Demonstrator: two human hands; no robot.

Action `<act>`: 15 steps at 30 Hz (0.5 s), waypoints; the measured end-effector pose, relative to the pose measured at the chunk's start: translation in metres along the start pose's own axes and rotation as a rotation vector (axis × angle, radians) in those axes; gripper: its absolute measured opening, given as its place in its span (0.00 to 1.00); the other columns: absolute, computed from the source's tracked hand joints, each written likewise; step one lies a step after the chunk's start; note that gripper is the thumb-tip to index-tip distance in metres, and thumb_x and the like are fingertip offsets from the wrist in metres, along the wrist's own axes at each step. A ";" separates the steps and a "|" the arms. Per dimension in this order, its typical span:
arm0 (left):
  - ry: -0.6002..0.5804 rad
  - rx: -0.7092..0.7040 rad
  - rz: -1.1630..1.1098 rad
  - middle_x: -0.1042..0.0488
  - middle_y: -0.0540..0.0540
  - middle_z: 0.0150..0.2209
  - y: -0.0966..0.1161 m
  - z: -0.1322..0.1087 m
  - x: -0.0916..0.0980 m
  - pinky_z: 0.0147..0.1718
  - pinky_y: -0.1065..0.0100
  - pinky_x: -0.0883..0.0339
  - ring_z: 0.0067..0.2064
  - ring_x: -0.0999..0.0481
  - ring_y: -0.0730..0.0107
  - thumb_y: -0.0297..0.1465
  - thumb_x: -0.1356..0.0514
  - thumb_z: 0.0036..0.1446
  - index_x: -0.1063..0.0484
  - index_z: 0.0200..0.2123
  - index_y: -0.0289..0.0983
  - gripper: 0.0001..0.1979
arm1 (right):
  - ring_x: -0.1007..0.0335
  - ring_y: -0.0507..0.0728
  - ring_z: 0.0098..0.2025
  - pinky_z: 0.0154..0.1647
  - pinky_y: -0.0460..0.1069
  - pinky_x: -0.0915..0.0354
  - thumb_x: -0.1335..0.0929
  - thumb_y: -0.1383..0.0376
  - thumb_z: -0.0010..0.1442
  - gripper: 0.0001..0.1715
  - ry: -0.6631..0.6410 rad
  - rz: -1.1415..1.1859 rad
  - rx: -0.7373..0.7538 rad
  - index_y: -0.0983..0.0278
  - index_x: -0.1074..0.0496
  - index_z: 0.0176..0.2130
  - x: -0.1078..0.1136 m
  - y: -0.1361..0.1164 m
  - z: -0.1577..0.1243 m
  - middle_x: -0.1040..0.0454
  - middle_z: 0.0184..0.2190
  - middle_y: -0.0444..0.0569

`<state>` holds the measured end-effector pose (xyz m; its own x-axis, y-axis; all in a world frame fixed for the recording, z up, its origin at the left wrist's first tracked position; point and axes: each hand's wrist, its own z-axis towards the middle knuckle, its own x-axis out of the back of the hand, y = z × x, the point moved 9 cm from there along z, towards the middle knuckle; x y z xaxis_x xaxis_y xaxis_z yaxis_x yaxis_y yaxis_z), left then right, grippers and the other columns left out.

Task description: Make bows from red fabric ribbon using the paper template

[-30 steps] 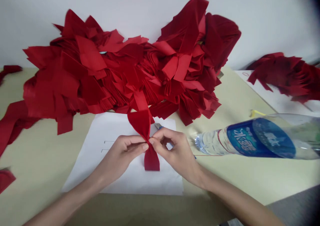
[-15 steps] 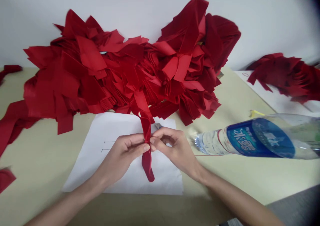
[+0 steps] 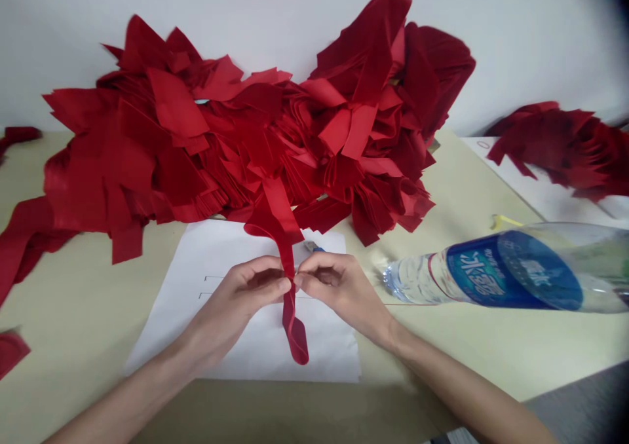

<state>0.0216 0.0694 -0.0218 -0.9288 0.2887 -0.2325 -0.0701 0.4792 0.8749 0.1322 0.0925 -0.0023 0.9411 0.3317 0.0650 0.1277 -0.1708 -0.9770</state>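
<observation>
Both my hands pinch a red velvet ribbon [image 3: 287, 267] at one narrow gathered point above the white paper sheet [image 3: 329, 359]. My left hand [image 3: 240, 293] holds it from the left between thumb and fingers, and my right hand [image 3: 339, 287] grips it from the right. Below my fingertips, a folded tail hangs to a rounded end over the paper. Above them, the strip rises and widens against the front of a large heap of cut red ribbon pieces [image 3: 246, 136]. The pinched part is hidden by my fingers.
A clear water bottle [image 3: 491, 274] with a blue label lies on its side to the right. Another red heap [image 3: 555, 149] rests on white paper at the right. Loose red strips lie on the pale table [image 3: 442, 195] at left. A small blue-and-metal object [image 3: 313, 247] sits behind my right hand.
The wide ribbon loop seen a second ago has collapsed into a narrow strip. Its upper part now reaches the heap, and the lower tail hangs longer and narrower. My hands still pinch it.
</observation>
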 end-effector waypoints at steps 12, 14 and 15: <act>0.027 -0.081 0.076 0.23 0.47 0.41 0.011 -0.002 -0.001 0.43 0.66 0.35 0.43 0.27 0.65 0.28 0.37 0.52 0.25 0.40 0.40 0.10 | 0.43 0.46 0.22 0.23 0.45 0.44 0.30 0.65 0.51 0.05 -0.042 0.132 -0.076 0.64 0.27 0.25 -0.001 0.006 0.001 0.33 0.20 0.40; 0.050 -0.048 0.017 0.23 0.47 0.40 0.008 -0.001 -0.001 0.43 0.66 0.35 0.43 0.26 0.64 0.29 0.38 0.53 0.25 0.40 0.39 0.09 | 0.44 0.46 0.21 0.22 0.45 0.47 0.30 0.65 0.52 0.04 -0.063 0.184 -0.106 0.64 0.27 0.26 -0.002 0.010 0.000 0.33 0.20 0.40; 0.056 -0.023 -0.017 0.23 0.47 0.39 0.005 -0.001 0.000 0.43 0.66 0.35 0.43 0.26 0.65 0.30 0.38 0.54 0.25 0.41 0.39 0.10 | 0.45 0.46 0.21 0.21 0.45 0.48 0.30 0.65 0.51 0.04 -0.070 0.211 -0.128 0.64 0.27 0.26 -0.003 0.012 0.000 0.33 0.20 0.40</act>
<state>0.0213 0.0709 -0.0165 -0.9460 0.2337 -0.2244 -0.0941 0.4647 0.8804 0.1313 0.0898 -0.0145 0.9278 0.3389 -0.1559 -0.0264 -0.3573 -0.9336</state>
